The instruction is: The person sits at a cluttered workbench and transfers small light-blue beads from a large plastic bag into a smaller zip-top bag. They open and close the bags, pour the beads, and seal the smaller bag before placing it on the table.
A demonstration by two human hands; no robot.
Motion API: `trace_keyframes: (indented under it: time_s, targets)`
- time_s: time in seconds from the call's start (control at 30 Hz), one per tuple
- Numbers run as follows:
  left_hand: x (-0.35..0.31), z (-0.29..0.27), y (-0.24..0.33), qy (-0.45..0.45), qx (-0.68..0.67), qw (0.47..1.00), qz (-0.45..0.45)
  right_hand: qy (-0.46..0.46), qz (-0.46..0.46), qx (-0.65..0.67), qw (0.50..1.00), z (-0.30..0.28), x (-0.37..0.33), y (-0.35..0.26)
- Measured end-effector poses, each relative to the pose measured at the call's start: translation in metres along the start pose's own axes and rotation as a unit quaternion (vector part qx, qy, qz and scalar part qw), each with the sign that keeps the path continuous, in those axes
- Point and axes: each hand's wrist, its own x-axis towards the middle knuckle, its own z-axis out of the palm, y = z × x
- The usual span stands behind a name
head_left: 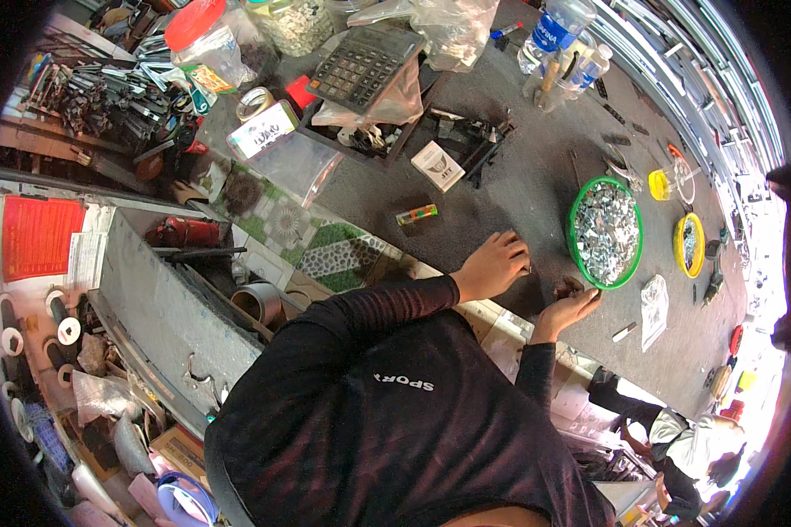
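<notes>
My left hand rests low over the grey tabletop near its front edge. Its fingers are curled downward, and whatever they hold, if anything, is hidden beneath them. To its right, my right hand has its fingers stretched out, their tips close to the lower rim of a green basket. That basket is filled with small shiny metal pieces. A small dark brown patch lies just above my right palm; I cannot tell what it is.
A cylindrical orange-green packet and a small white box lie left of the basket. Behind them are a calculator, an open dark tray and jars. A yellow basket and water bottle stand rightward. Another person sits lower right.
</notes>
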Motion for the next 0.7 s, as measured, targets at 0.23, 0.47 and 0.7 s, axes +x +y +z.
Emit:
trace_keyframes:
  time_s: [0.23,0.47,0.7]
  targets:
    - [-0.001,-0.005,-0.007,0.066,-0.148,0.986,-0.042,0.017,-0.019,-0.041,0.999,0.003,-0.017,-0.003]
    - [-0.009,-0.017,-0.015,0.127,-0.298,0.944,-0.06,0.004,-0.043,-0.119,0.992,0.004,-0.022,-0.006]
    - [-0.022,-0.029,-0.021,0.056,-0.278,0.958,-0.033,-0.007,-0.083,-0.095,0.992,0.003,-0.022,0.006]
